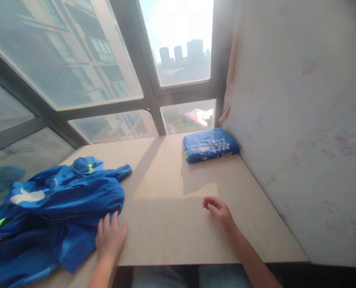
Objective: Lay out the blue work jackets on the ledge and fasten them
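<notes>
A blue jacket with a white print and yellow-green trim lies loosely crumpled at the left of the wooden surface. At its right edge rests my left hand, fingers spread and touching the fabric. My right hand hovers over or rests on the bare board at the right, its fingers curled and pressed together; whether anything is inside them is hidden. Farther back, beside the wall, a folded blue garment with white lettering and dots forms a neat flat bundle. Neither hand touches that bundle.
The pale wooden board ends at a front edge close to my legs. Framed windows bound it at the back and left. A flower-patterned wall stands along the right, with peeling paper near the corner.
</notes>
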Demonstrator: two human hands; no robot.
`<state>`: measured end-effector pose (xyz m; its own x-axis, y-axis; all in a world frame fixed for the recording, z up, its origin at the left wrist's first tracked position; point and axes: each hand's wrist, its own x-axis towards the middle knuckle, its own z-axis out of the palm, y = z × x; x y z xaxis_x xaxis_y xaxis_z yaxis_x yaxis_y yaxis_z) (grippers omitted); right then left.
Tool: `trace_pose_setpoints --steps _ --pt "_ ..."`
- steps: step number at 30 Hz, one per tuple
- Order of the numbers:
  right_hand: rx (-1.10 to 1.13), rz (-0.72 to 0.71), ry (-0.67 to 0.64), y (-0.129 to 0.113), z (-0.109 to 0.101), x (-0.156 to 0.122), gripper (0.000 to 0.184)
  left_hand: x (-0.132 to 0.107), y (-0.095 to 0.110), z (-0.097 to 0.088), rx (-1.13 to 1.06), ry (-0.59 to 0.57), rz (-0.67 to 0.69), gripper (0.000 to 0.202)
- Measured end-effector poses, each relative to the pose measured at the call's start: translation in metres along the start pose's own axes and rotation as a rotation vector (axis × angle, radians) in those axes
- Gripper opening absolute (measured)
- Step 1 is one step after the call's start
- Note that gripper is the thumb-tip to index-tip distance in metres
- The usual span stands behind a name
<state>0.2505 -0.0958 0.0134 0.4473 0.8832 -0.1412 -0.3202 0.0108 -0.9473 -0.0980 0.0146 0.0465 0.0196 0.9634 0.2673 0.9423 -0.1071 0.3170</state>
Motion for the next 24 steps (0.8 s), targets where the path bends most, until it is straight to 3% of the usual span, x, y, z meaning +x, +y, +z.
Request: trace_pose_setpoints --steps 3,6,8,11,15,17,21,24 --pt "-0.057 0.039 -0.063 -0.001 0.000 0.005 0.033 -0.001 0.011 0.027 0.039 -0.051 0.157 0.035" --pt "-0.133 0.129 -0.184 -0.004 -0.003 0.020 0.044 0.003 0.044 0.053 0.017 -0.138 0.360 0.037" --pt "-0.227 0.162 -0.217 -0.007 -0.008 0.038 0.057 0.006 0.066 0.064 0.050 -0.127 0.423 0.039" --pt "-0.491 0.021 -0.154 -0.012 -0.017 0.078 0.059 0.005 0.085 0.069 0.111 -0.078 0.418 0.043" --pt "-0.996 -0.451 -0.073 -0.036 -0.023 0.150 0.048 0.001 0.087 0.068 0.088 -0.086 0.385 0.044" --pt "-1.217 -0.588 -0.057 -0.054 -0.022 0.188 0.047 0.001 0.084 0.068 0.073 -0.089 0.370 0.044" --pt "-1.597 -0.539 0.107 -0.081 -0.021 0.246 0.053 0.003 0.083 0.069 0.043 -0.089 0.348 0.045" --pt "-1.671 -0.476 0.161 -0.079 -0.024 0.265 0.049 0.002 0.084 0.067 0.014 -0.099 0.332 0.046"
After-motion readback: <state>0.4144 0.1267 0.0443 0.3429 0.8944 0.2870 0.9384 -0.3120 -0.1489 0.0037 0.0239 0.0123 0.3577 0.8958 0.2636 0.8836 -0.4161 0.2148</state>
